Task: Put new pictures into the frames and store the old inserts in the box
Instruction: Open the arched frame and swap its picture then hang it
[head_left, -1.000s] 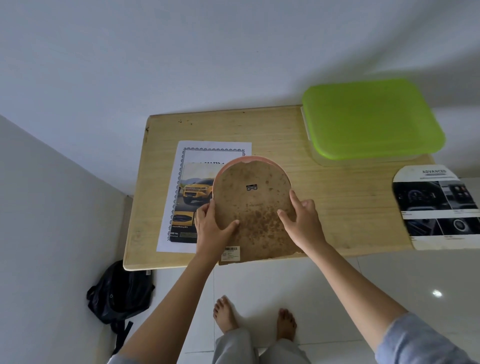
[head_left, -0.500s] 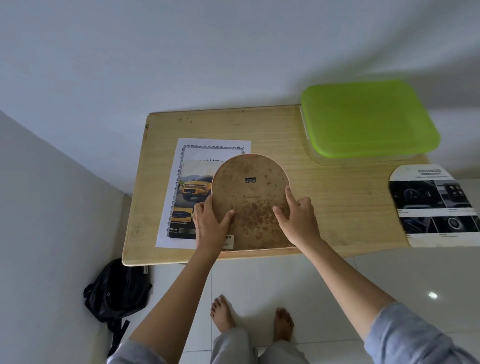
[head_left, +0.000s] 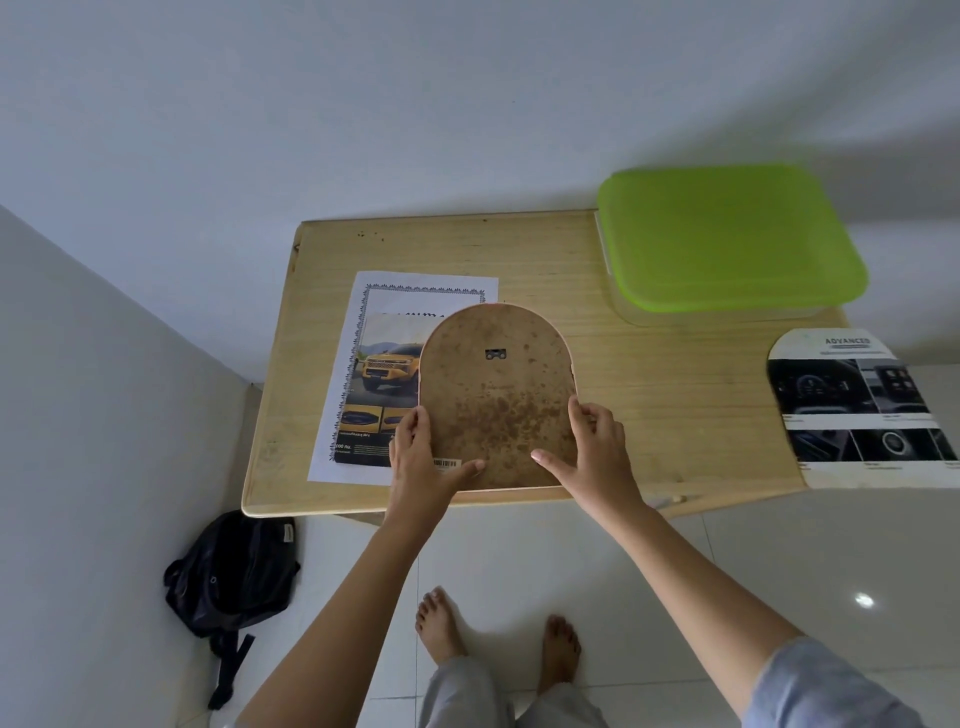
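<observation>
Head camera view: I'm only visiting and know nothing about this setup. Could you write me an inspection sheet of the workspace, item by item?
Surface: pale wooden table, a few dark specks near its far edge.
Job's things: arched frame, stained back up, at the near edge, overlapping a yellow car picture on a bordered white sheet; box far right, green lid on; arched dark print at the right end.
Clutter: nothing seen.
Grippers: left hand and right hand grip the frame's lower sides, thumbs on its back.
Cables: nothing seen.
Surroundings: white walls, tiled floor, black backpack by the left wall, bare feet.
</observation>
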